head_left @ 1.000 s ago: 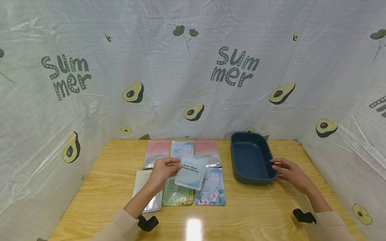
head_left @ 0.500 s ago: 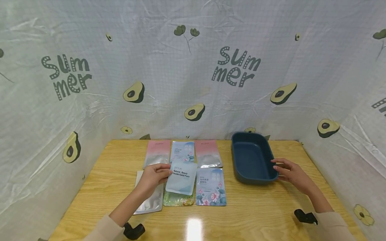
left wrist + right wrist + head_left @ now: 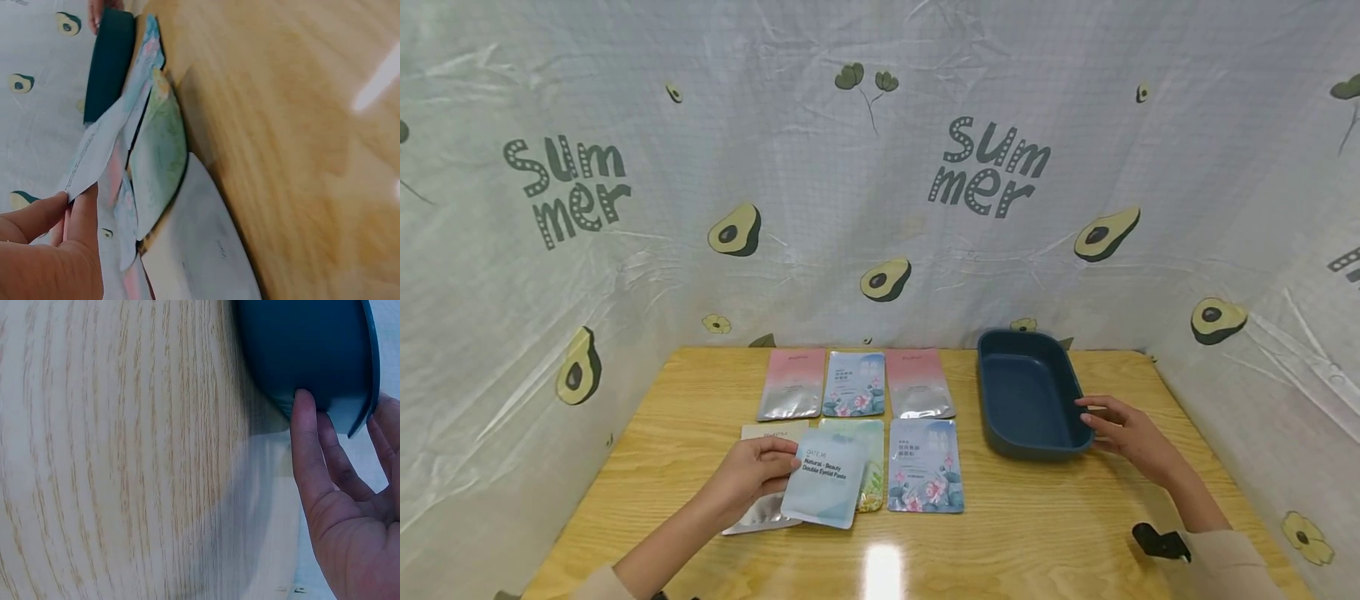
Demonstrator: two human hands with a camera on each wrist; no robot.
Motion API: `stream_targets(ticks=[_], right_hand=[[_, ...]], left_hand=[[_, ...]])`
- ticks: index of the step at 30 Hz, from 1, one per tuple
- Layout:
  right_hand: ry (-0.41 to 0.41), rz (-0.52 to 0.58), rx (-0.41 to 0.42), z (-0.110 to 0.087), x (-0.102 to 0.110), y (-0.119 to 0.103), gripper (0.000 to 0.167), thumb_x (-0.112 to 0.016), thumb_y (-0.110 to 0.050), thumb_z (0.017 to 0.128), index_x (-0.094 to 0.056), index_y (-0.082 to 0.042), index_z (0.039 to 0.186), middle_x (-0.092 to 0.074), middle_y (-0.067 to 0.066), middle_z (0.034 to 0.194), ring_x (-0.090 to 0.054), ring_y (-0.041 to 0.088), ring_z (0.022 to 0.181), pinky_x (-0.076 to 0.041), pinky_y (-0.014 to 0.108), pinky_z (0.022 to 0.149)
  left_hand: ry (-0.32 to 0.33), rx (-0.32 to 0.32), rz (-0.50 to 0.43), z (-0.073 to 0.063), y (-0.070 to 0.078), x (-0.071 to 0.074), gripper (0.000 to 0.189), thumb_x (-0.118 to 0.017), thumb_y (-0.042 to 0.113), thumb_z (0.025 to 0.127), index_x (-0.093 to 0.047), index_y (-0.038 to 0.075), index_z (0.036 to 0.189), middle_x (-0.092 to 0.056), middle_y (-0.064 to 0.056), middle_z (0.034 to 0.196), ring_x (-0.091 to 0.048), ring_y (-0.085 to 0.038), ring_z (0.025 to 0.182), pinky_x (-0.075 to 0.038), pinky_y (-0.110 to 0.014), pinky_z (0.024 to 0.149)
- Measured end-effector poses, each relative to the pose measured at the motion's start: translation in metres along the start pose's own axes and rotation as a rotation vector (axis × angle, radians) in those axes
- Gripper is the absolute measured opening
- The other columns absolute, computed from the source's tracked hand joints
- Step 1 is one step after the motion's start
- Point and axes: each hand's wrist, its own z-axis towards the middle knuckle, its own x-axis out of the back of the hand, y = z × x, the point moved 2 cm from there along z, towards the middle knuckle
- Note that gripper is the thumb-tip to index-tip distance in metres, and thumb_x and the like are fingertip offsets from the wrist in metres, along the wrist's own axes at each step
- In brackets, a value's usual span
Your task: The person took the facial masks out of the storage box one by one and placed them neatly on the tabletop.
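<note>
My left hand (image 3: pixel 752 479) pinches the left edge of a pale blue double eyelid paste packet (image 3: pixel 823 483) between thumb and fingers. The packet is raised and tilted over a green floral packet (image 3: pixel 874 467) and a cream-and-silver packet (image 3: pixel 775 430), hiding part of both. To their right lies a blue floral packet (image 3: pixel 925 467). My right hand (image 3: pixel 1131 437) holds the right wall of a dark blue bin (image 3: pixel 1037 451). In the right wrist view, fingers (image 3: pixel 306 434) rest against the bin's outer wall, with another digit at the rim.
Behind lie a pink-and-silver packet (image 3: pixel 793 383), a second blue floral packet (image 3: pixel 854 383) and another pink-and-silver packet (image 3: pixel 919 383). They rest on a wooden table (image 3: pixel 1015 533), before a white avocado-print cloth (image 3: pixel 805 167).
My left hand has moved left and toward the table's front edge with the eyelid paste packet, uncovering the back blue floral packet. My right hand stays at the bin.
</note>
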Motion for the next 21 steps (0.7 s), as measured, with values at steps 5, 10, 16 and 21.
stream_targets(ticks=[5,10,16,21], right_hand=[[0.002,0.001,-0.002,0.001,-0.001,0.001,0.053,-0.052,-0.029,0.108,-0.042,0.003,0.149,-0.046,0.028,0.141,-0.063,0.003,0.104,-0.06,0.038,0.09],[0.008,0.001,-0.009,0.001,-0.002,-0.002,0.053,-0.052,-0.03,0.108,-0.042,0.002,0.15,-0.045,0.03,0.142,-0.063,0.002,0.104,-0.06,0.038,0.09],[0.01,0.008,-0.018,0.001,-0.004,-0.002,0.055,-0.051,-0.031,0.108,-0.041,0.003,0.15,-0.043,0.031,0.144,-0.063,0.001,0.104,-0.06,0.038,0.09],[0.008,0.01,-0.024,0.002,-0.005,-0.001,0.054,-0.05,-0.031,0.109,-0.04,0.002,0.15,-0.043,0.03,0.144,-0.063,0.0,0.104,-0.06,0.036,0.09]], left_hand=[[-0.005,0.087,-0.002,-0.021,-0.012,0.011,0.035,-0.062,0.001,0.099,-0.052,-0.018,0.127,-0.07,-0.009,0.1,-0.071,-0.017,0.091,-0.062,-0.031,0.079],[-0.017,0.148,-0.042,-0.044,-0.026,0.021,0.038,-0.063,0.002,0.099,-0.049,-0.018,0.128,-0.068,-0.011,0.105,-0.07,-0.018,0.095,-0.061,-0.034,0.083],[-0.026,0.214,-0.132,-0.07,-0.043,0.032,0.029,-0.062,0.001,0.099,-0.051,-0.014,0.122,-0.07,-0.008,0.103,-0.069,-0.018,0.096,-0.061,-0.036,0.085],[-0.005,0.255,-0.11,-0.086,-0.055,0.046,0.024,-0.063,0.002,0.099,-0.058,-0.013,0.118,-0.073,-0.006,0.101,-0.07,-0.017,0.094,-0.061,-0.035,0.084]])
